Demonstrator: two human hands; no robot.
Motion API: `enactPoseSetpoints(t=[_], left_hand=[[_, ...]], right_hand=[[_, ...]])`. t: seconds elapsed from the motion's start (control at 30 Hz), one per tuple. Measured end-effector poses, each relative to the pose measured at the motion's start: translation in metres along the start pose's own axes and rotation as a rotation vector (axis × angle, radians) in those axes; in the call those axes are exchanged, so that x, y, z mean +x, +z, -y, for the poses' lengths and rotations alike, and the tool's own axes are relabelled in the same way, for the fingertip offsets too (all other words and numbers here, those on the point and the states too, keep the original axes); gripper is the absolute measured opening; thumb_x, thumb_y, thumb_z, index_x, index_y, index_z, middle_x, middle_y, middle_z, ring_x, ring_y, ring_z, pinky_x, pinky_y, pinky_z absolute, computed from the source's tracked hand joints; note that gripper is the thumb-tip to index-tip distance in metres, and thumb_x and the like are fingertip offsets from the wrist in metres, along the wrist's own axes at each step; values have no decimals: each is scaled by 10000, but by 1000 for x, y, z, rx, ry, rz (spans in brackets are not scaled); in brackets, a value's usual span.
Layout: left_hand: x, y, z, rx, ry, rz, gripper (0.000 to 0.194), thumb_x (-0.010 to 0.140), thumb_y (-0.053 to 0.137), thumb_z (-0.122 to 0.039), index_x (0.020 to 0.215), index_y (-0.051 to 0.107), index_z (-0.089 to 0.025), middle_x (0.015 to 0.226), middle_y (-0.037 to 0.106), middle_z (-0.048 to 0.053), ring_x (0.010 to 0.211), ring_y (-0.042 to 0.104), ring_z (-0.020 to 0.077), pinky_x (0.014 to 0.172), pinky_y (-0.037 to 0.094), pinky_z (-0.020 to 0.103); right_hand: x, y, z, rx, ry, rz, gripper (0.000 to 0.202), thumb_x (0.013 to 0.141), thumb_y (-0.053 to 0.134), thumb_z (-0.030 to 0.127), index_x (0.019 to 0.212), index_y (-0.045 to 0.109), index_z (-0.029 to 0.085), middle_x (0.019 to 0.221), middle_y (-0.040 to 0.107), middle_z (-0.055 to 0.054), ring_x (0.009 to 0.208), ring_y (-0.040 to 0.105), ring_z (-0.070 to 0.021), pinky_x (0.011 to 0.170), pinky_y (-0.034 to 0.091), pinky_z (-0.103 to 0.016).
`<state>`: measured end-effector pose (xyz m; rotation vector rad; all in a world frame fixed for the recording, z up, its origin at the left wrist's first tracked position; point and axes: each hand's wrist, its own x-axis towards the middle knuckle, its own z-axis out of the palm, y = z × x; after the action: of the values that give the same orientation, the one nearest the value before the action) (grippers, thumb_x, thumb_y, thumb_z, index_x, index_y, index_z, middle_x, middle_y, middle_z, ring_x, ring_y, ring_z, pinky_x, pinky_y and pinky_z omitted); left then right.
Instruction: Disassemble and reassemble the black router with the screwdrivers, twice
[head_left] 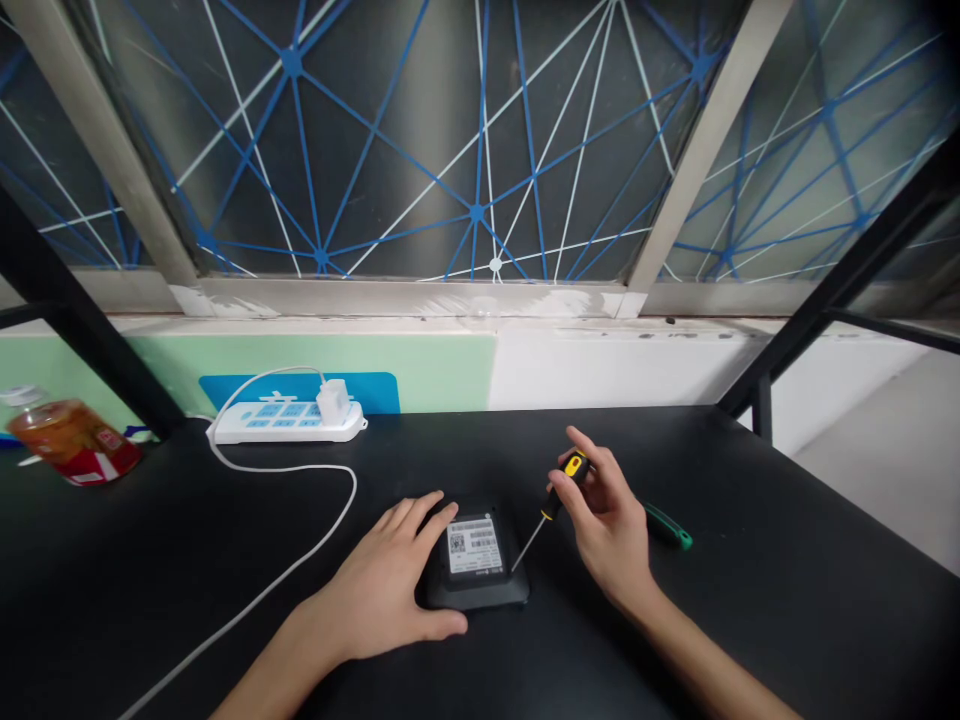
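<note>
A black box-shaped electronic device [480, 592] lies on the dark table with a white printed label [474, 546] facing up. My left hand [397, 580] grips it from the left, fingers along the far side and thumb at the near edge. In my right hand [607, 510] is a screwdriver [552, 500] with a black and yellow handle, held between thumb and fingers. Its thin shaft slants down, and the tip meets the device's right edge beside the label. Whether the tip sits in a screw is too small to tell. A green-handled tool [669, 527] lies just beyond my right hand, partly hidden by it.
A white power strip [289, 432] with a white plug [333, 401] stands at the table's back. From it a white cable [300, 555] loops across the left side. A bottle with a red label [75, 445] is at far left. Black frame posts [795, 310] rise at both sides.
</note>
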<state>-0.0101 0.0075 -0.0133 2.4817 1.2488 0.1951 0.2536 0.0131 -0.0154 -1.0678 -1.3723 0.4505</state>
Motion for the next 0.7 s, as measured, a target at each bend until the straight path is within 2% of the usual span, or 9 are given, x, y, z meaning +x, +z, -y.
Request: enactPoseSetpoints(t=[0.13,0.4,0.57,0.7], left_hand=[[-1,-1,0,-6,-7,18,982,718,723,-605,1526,282,-260,1606,248,102,1445,270,374,1164,261,558],[-1,1,2,-42,10,-10,972,714,726,-608,1519,293,-281,1600,265,98,1440,275,391,1154,272,575],[-1,0,1,-52,11,-6,975,714,728,-608,1521,292,-276,1600,262,108,1437,279,402,1151,266,591],[-2,0,1,-38,9,-1,983,710,739,-595,1521,291,-268,1597,269,107,1439,280,388,1162,260,574]], right_hand=[[1,-2,1,-67,-17,-9,475,907,610,281,1366,517,359,934,505,-4,724,501,-139,689,487,-314],[5,-4,-1,-84,-30,-34,465,917,599,291,1367,514,378,934,500,-3,734,507,-151,698,459,-341],[5,-5,-2,-81,-27,-39,453,924,587,295,1364,515,372,979,524,-10,742,548,-147,712,478,-352],[3,-3,1,-20,-4,-60,448,917,590,290,1355,517,353,1014,544,-15,741,613,-141,726,540,-354]])
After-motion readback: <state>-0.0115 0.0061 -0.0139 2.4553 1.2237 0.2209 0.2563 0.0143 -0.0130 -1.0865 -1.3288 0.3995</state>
